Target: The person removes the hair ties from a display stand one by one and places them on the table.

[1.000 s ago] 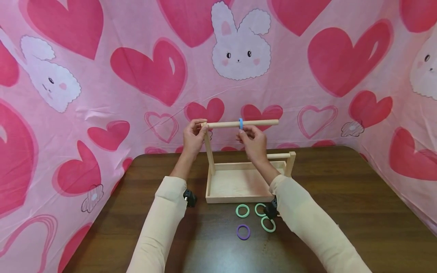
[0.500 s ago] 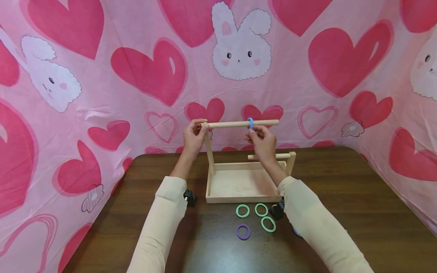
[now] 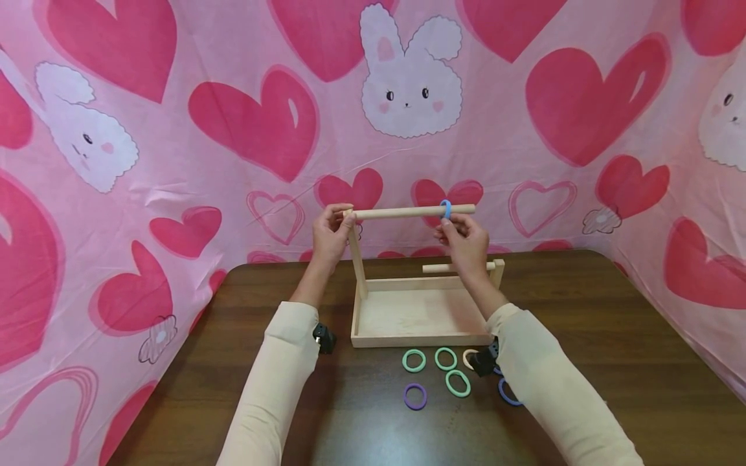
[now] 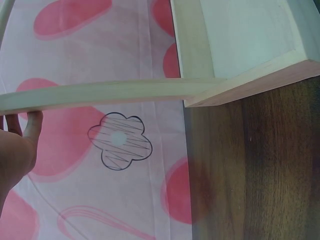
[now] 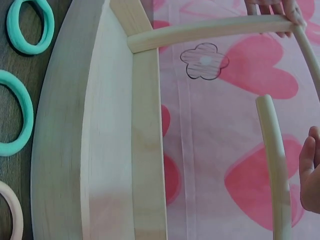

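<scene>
A wooden stand has a shallow tray (image 3: 419, 340) at its base and a tall post (image 3: 357, 259) at the left. From the top of that post a round upper rod (image 3: 396, 212) runs right to a free end. My left hand (image 3: 331, 234) grips the post's top, where the rod joins; the left wrist view shows its fingertips (image 4: 34, 120) against the post. Around the rod, near its free end, hangs a light blue ring (image 3: 446, 206). My right hand (image 3: 468, 243) pinches the ring's lower edge. In the right wrist view only part of that hand (image 5: 311, 175) shows, and the ring is out of frame.
A lower rod (image 3: 440, 268) points left from a short post (image 3: 497, 275) at the tray's right. In front of the tray lie several green rings (image 3: 458, 392), a purple ring (image 3: 409, 404), a cream ring (image 3: 465, 360) and a partly hidden dark blue ring (image 3: 508, 400).
My right hand has slid the light blue ring rightward along the upper rod, from about its middle to near the free end. My left hand has stayed at the post's top.
</scene>
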Demonstrator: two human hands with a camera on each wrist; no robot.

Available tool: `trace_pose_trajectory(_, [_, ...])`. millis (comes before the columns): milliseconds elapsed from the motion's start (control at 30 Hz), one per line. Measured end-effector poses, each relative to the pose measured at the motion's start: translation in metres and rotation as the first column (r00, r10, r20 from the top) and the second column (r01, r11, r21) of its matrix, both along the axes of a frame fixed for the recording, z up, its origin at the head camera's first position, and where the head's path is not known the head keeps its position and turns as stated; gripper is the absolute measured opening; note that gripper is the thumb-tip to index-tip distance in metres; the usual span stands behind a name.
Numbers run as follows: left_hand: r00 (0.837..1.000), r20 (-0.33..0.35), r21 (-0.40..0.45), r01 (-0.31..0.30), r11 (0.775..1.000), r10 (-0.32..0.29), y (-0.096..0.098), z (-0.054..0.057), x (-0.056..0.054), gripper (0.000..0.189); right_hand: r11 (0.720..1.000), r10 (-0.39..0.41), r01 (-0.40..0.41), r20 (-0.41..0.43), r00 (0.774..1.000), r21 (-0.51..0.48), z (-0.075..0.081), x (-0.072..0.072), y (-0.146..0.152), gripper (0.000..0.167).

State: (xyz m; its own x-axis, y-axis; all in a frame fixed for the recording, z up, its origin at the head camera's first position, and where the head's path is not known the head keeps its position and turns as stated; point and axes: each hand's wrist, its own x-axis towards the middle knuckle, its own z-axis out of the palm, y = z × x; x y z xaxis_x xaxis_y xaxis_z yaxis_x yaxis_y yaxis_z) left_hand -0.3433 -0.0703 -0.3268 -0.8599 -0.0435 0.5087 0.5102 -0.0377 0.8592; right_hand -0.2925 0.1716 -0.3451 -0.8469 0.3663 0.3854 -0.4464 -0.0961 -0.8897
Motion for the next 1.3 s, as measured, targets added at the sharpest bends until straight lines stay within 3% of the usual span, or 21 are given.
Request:
trace_pose_trajectory(433, [1.000,-0.003,0.001,-0.005,1.000,0.005,0.001,0.000,0.000,0.022,1.000,-0.023,0.023,-0.014,1.000,-0.016,-0.001,0.002,0.018,0.021])
trace_pose_trajectory(900, [1.000,-0.004,0.006,0.000,1.000,0.000,0.000,-0.002,-0.001,0.023,0.995,-0.069,0.068,-0.014,0.998,-0.072,0.001,0.006,0.031,0.006])
trace_pose_trajectory(1300, [1.000,-0.013,0.016,0.009,1.000,-0.009,0.000,-0.002,-0.001,0.023,0.990,-0.072,0.072,0.007,0.997,-0.119,0.003,0.011,0.042,0.006])
